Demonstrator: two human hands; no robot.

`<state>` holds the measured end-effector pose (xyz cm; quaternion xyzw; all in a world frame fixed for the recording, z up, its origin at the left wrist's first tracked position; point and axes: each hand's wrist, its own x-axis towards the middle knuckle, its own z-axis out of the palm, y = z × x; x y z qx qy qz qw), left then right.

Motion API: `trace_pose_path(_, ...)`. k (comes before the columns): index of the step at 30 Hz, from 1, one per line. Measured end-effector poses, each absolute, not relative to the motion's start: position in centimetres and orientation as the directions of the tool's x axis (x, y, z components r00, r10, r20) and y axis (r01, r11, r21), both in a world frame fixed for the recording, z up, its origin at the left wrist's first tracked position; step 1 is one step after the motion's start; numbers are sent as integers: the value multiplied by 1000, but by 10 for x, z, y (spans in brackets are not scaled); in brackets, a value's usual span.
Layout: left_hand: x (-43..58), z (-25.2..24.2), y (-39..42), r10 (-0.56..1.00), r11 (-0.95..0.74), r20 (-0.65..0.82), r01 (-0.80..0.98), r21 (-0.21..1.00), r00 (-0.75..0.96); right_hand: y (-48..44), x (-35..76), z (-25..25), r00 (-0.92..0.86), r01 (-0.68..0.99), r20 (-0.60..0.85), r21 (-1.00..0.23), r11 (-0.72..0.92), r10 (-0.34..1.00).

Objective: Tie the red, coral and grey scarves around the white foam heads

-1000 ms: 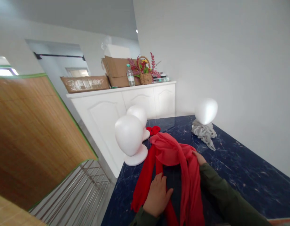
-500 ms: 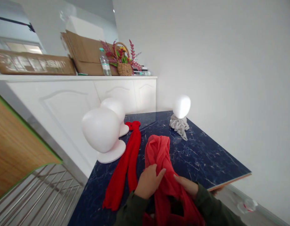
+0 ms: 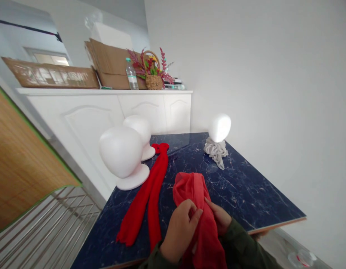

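Observation:
A coral-red scarf [image 3: 199,190] lies bunched and folded at the near edge of the dark blue marbled table [image 3: 240,194], its lower end hanging toward me. My left hand [image 3: 182,228] pinches its fabric from the left, thumb and fingers pressed together. On the right side, my right hand [image 3: 219,216] grips the same scarf, its fingers partly hidden under the cloth. Left of my hands a brighter red scarf [image 3: 154,190] is stretched lengthwise, knotted or looped at its far end.
Two white mannequin heads [image 3: 122,151] on round bases stand at the left table edge. Farther right, another white head [image 3: 220,127] has a grey scarf [image 3: 216,149] around its base. A white cabinet [image 3: 97,112] carries cardboard boxes, a bottle and a flower basket [image 3: 154,82].
The coral-red scarf's far end has drawn nearer to me and its folds are gathered more closely. My left hand has closed into a pinch on it. The view has shifted slightly left.

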<state>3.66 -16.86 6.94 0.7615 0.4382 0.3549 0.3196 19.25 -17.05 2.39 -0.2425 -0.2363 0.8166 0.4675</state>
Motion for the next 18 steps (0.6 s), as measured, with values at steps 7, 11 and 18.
trace_pose_path(7, 39, 39, -150, 952, -219, 132, 316, 923, 276, -156, 224, 26, -66, -719, -291, -649, -247, 955)
trace_pose_path(11, 52, 28, -157, 892, -236, 66, 338, 911, 447, -168, 222, 37, -142, -672, -146, -712, -204, 979)
trace_pose_path(18, 42, 38, -147, 895, 217, -193, -14, 976, 402, -177, 232, 36, -34, -542, -43, -839, -54, 999)
